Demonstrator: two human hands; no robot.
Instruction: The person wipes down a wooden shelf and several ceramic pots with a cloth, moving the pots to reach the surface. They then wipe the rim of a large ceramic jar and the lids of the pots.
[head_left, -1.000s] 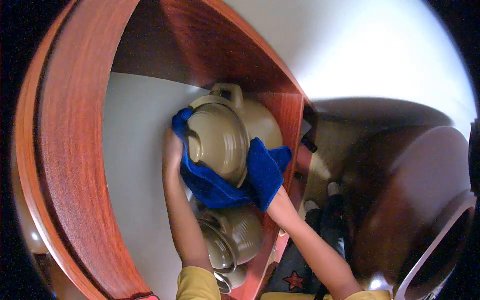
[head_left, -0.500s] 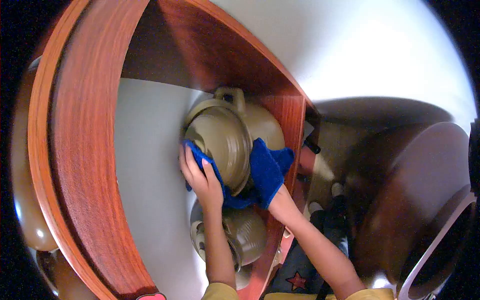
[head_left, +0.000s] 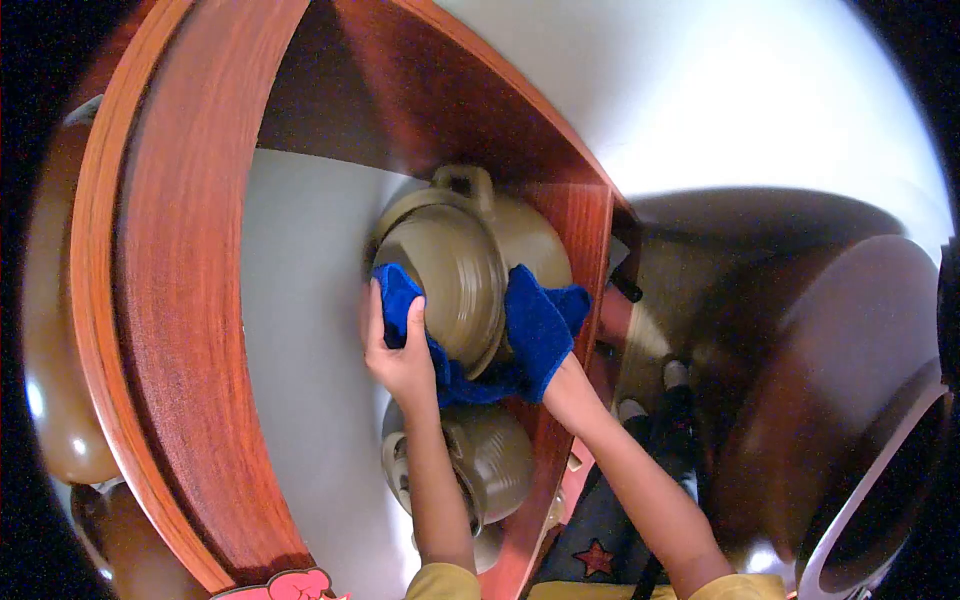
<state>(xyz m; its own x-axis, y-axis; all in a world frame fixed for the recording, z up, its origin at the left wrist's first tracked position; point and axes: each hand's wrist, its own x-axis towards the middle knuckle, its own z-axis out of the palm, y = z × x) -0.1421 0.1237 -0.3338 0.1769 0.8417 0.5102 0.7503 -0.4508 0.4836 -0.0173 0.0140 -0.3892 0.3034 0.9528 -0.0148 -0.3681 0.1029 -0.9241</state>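
Note:
A large olive-brown clay pot (head_left: 535,240) with a ribbed lid (head_left: 455,285) and a loop handle stands in a reddish wooden cabinet. My left hand (head_left: 402,365) grips a bunched part of a blue cloth (head_left: 540,315) at the lid's lower left edge, thumb and fingers around it. The same colour of cloth runs below the lid toward my right hand (head_left: 566,382), which is wrapped in it against the pot's lower right side. Its fingers are hidden under the cloth. Just below, a smaller clay pot (head_left: 495,465) is partly covered by my left forearm.
The cabinet's wooden rim (head_left: 190,300) curves along the left, and its side panel (head_left: 597,260) stands close right of the pots. A large round brown object (head_left: 820,380) fills the right side. A pink decoration (head_left: 290,585) sits at the bottom edge.
My left hand has turned, with its thumb now pointing up and more of the cloth showing in its grip. My right hand stays at the pot's side, nearly unmoved.

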